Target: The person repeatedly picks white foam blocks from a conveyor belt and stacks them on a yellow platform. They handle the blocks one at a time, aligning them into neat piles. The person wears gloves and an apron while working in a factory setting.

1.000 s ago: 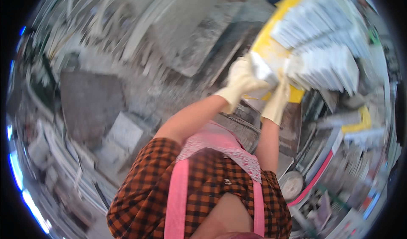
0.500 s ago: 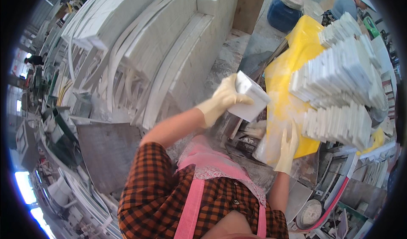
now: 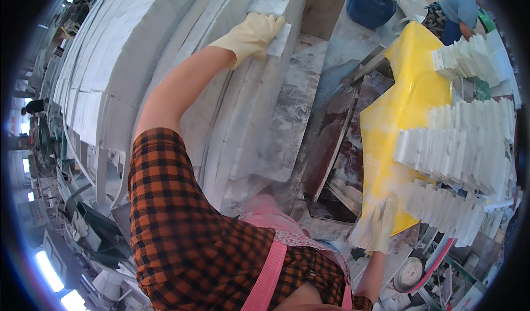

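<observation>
My left hand (image 3: 256,35), in a cream rubber glove, reaches out to the far stone stack. Its fingers are bent over a white stone tile (image 3: 280,40), mostly hidden beneath the glove at the end of the row. My right hand (image 3: 382,225), gloved alike, lies on the dusty yellow sheet (image 3: 381,129) with its fingers stretched out and nothing in them. Beside it, the nearest row of white tiles (image 3: 441,206) stands on edge. Another row of upright tiles (image 3: 458,140) is farther along the sheet.
Long rows of stacked white slabs (image 3: 149,51) fill the left. A blue drum (image 3: 371,4) stands at the back, with another person (image 3: 461,7) to its right. A dark frame (image 3: 337,151) lies beside the yellow sheet. A round pan (image 3: 409,272) is at lower right.
My left hand has carried the white tile away from above the frame to the far stack on the left. My right hand stays on the yellow sheet. The view has shifted.
</observation>
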A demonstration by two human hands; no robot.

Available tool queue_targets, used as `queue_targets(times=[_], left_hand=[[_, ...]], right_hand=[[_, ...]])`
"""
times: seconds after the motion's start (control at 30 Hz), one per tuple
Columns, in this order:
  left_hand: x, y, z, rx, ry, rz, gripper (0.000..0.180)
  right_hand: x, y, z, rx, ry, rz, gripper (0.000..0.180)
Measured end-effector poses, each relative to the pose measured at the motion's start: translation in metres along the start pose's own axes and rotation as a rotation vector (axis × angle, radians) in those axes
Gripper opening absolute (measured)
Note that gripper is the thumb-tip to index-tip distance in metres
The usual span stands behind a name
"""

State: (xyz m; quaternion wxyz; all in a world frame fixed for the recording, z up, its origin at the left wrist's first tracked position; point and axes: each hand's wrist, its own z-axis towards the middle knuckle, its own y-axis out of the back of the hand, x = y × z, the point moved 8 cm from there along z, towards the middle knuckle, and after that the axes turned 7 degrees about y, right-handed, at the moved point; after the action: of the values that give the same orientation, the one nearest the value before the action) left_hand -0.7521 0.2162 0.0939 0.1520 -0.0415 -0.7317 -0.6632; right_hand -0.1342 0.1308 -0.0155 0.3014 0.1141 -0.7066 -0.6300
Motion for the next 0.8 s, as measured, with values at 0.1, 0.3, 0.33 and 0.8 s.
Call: queue_targets(times=[0.1, 0.3, 0.33, 0.8], left_hand=[[0.014, -0.016, 0.021, 0.038, -0.028, -0.006, 0.099], [0.022, -0.024, 0.031, 0.023, -0.096, -0.091, 0.103], [0.022, -0.025, 0.031, 0.032, -0.094, -0.082, 0.101], [0.026, -0.037, 0.035, 0.1, -0.121, -0.11, 0.099]], right_hand=[[-0.004, -0.003, 0.001, 0.04, -0.043, 0.008, 0.063], [-0.008, -0.005, 0.001, 0.057, -0.034, 0.014, 0.066], [-0.009, -0.005, 0.0, 0.057, -0.031, 0.016, 0.067], [-0.012, -0.009, 0.002, 0.113, -0.12, -0.027, 0.07]])
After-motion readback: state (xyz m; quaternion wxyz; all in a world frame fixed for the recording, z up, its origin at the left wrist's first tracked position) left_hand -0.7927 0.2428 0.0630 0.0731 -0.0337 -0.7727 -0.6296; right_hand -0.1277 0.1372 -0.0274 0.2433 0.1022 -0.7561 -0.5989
